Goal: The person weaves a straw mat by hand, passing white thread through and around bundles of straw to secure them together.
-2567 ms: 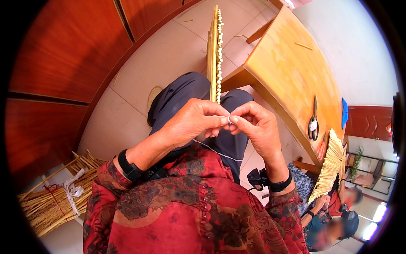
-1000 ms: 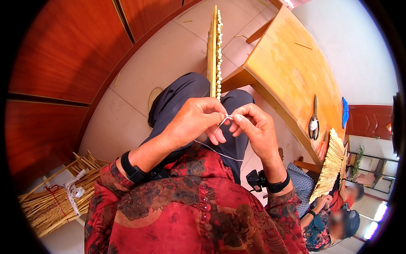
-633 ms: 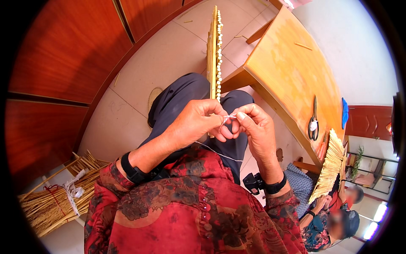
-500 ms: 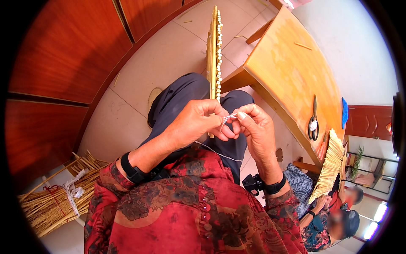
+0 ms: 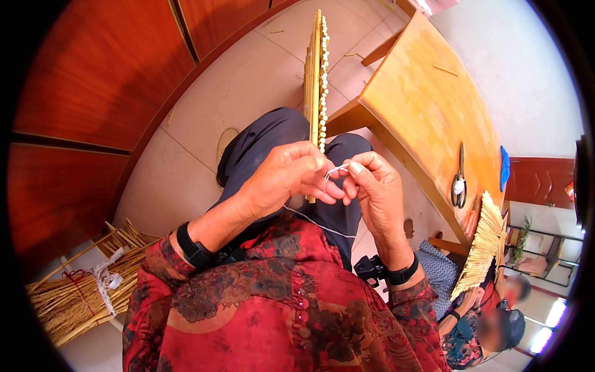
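Note:
Between my two hands runs a thin white string (image 5: 335,171), partly looped around the fingers. My left hand (image 5: 290,173) is closed on it, its fingertips curled in. The right hand (image 5: 373,181) pinches the string between thumb and forefinger. A loose strand of it trails over my dark trousers. Just beyond the hands, a panel of bound yellow stalks (image 5: 313,87) stands on edge between my knees, with pale round stalk ends in a row along its right side. Its lower part is hidden behind my fingers.
A wooden table (image 5: 415,80) at the right bears black-handled scissors (image 5: 459,186) and a blue cloth (image 5: 505,167). Bundled straw stalks (image 5: 80,304) lie at the lower left. Beyond the table's near end, another person's hand (image 5: 474,297) holds a stalk panel (image 5: 480,248). Red-brown cabinets (image 5: 93,74) line the left.
The crossed, knot-like string between my fingertips now shows as a more open loop. My left fingers have shifted slightly, the thumb drawing back. The right hand has barely moved.

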`<move>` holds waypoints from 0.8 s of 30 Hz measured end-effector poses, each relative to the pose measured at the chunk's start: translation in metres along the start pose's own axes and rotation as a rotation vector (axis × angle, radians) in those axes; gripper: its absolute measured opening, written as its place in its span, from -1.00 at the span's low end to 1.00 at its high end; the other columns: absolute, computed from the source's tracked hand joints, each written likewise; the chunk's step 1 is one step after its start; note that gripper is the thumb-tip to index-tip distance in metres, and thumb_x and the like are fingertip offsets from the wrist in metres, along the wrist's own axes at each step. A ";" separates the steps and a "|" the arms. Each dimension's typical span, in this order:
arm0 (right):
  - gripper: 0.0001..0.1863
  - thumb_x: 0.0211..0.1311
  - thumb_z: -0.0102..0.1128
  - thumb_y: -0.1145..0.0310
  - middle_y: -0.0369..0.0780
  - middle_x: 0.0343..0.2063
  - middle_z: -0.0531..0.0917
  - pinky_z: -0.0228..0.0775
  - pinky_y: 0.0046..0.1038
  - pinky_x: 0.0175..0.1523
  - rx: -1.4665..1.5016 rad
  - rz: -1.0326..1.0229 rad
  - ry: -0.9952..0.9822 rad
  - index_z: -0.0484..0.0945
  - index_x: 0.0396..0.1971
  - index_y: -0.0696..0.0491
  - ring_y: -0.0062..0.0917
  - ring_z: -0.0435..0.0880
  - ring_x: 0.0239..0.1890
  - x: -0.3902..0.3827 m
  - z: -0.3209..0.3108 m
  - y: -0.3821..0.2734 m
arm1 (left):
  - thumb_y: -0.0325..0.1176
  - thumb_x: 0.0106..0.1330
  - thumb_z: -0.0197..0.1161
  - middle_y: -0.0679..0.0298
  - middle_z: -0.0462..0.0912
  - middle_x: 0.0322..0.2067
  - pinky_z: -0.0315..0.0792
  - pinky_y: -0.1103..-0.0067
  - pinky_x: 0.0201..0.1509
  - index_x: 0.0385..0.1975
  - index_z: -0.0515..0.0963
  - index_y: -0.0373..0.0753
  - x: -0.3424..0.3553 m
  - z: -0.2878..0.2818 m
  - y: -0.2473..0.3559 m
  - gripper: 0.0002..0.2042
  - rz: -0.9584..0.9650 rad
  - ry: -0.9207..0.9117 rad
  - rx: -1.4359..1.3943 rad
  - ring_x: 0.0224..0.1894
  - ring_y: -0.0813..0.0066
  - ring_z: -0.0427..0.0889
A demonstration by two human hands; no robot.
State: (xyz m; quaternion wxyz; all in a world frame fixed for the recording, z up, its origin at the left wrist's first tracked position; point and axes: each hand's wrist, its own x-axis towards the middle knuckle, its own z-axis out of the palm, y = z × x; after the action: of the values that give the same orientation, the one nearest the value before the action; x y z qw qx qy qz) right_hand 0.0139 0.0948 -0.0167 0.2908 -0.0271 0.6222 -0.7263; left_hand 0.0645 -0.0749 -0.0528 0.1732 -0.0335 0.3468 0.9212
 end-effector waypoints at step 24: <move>-0.90 0.13 0.12 0.44 -0.32 -0.54 0.50 0.30 -0.69 -0.47 -0.310 0.022 -0.053 0.46 -0.41 0.16 -0.73 0.43 -0.60 0.017 0.014 0.007 | -0.44 0.19 0.16 0.45 0.43 -0.62 0.21 0.80 -0.57 -0.43 0.50 -0.30 -0.007 -0.022 -0.006 -0.93 0.176 0.190 0.340 -0.61 0.80 0.33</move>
State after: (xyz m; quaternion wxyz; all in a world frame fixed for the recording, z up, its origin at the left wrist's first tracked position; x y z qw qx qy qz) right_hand 0.0087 0.0743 -0.0256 0.3072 -0.0840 0.7193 -0.6174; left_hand 0.0719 -0.0870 -0.0721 0.0621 -0.0600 0.5134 0.8538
